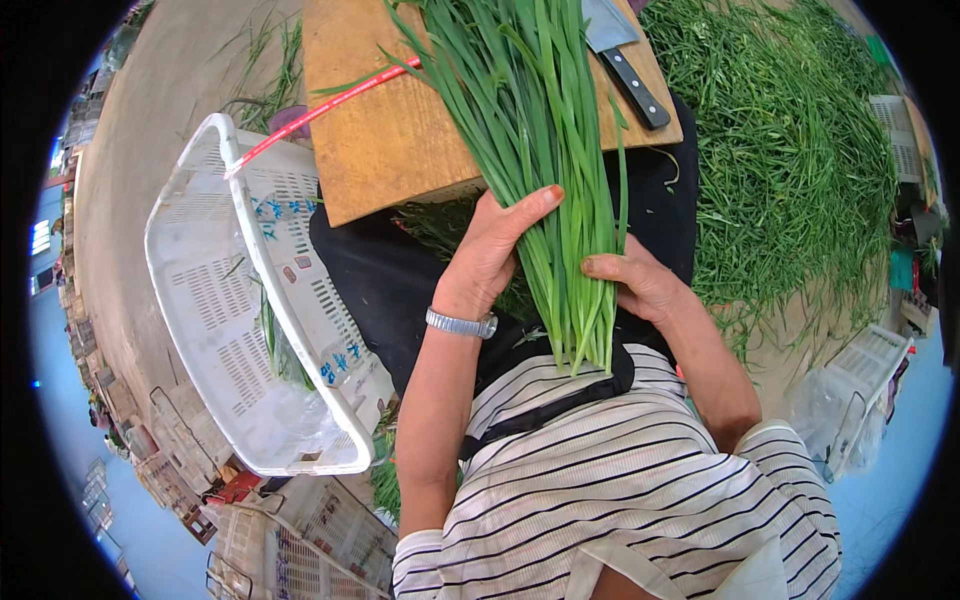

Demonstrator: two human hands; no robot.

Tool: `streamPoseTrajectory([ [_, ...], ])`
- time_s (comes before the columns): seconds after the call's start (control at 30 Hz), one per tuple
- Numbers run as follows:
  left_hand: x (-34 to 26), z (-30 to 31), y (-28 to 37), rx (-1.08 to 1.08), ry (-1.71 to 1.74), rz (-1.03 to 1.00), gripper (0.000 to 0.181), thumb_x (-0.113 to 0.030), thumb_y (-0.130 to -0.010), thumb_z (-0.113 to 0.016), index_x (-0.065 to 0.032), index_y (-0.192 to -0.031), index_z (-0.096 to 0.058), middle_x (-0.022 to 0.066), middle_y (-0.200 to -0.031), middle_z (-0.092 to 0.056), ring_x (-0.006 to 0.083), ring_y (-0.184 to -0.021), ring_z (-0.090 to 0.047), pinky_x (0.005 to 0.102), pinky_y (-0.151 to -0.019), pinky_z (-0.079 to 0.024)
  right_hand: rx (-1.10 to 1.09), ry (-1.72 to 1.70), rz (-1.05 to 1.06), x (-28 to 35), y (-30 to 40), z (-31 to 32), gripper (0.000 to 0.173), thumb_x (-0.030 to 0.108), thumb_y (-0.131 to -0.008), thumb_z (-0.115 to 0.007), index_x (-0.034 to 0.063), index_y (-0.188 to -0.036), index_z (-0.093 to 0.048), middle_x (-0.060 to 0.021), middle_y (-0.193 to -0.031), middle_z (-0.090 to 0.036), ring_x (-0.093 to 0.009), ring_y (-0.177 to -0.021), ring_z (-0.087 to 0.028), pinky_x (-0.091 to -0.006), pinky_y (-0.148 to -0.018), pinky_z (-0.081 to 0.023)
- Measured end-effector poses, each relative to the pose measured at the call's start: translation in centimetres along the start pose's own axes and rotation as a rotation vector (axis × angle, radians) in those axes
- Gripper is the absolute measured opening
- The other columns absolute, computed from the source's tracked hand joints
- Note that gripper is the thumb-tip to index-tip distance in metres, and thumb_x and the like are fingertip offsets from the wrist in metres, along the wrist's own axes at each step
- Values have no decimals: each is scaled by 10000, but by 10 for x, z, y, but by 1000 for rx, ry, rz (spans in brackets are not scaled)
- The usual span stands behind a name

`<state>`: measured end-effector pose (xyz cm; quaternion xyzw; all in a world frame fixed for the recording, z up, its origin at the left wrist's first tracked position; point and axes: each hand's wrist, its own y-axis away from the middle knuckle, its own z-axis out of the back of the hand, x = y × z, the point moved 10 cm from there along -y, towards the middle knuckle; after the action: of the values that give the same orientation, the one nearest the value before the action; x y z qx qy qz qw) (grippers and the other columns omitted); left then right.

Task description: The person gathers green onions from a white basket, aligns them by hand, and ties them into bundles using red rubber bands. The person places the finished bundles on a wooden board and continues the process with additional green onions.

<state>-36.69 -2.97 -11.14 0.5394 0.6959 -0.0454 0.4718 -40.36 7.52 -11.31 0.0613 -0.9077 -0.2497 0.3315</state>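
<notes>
A thick bunch of green Chinese chives (551, 150) lies over a wooden board (390, 150), its pale stem ends hanging past the near edge towards my waist. My left hand (499, 244), with a metal-band watch on the wrist, grips the bunch from the left, thumb on top. From the right, my right hand (637, 277) holds the lower stems, thumb in front; its fingers are mostly hidden behind them. A cleaver (634, 86) with a black riveted handle rests on the board right of the bunch. A red printed tape (330, 111) stretches from the board to a white crate's rim.
The white plastic crate (255, 300) stands tilted at my left, with a clear bag and some leaves inside. A large heap of loose green leaves (787, 172) covers the floor at right. More crates (300, 540) stand at lower left, and another (870, 367) at right.
</notes>
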Motion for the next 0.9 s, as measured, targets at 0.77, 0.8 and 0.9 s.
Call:
streamPoseTrajectory([
  [0.77,-16,-42,0,-96,-148,-234,397,-55,-805,-702,18,-1146,-512,81,-1062,-615,144,-915,-596,291,-808,-501,-270,317,189,44,18,8,607,21,-753,-708,-9,-1291,-428,-86,-1158,-559,-159,-1028,-547,-314,-878,-470],
  [0.8,-23,-46,2,-88,-177,-260,396,-46,-801,-701,17,-1144,-512,83,-1069,-614,142,-921,-594,291,-814,-498,-263,356,212,46,17,9,607,23,-755,-709,-8,-1291,-427,-81,-1155,-558,-154,-1025,-543,-310,-881,-466],
  [0.9,-37,-53,6,-100,-235,-332,415,-35,-785,-711,19,-1144,-510,82,-1073,-615,137,-929,-593,284,-825,-494,-232,356,254,56,18,3,598,22,-756,-707,1,-1286,-431,-70,-1162,-550,-148,-1041,-529,-308,-886,-460],
])
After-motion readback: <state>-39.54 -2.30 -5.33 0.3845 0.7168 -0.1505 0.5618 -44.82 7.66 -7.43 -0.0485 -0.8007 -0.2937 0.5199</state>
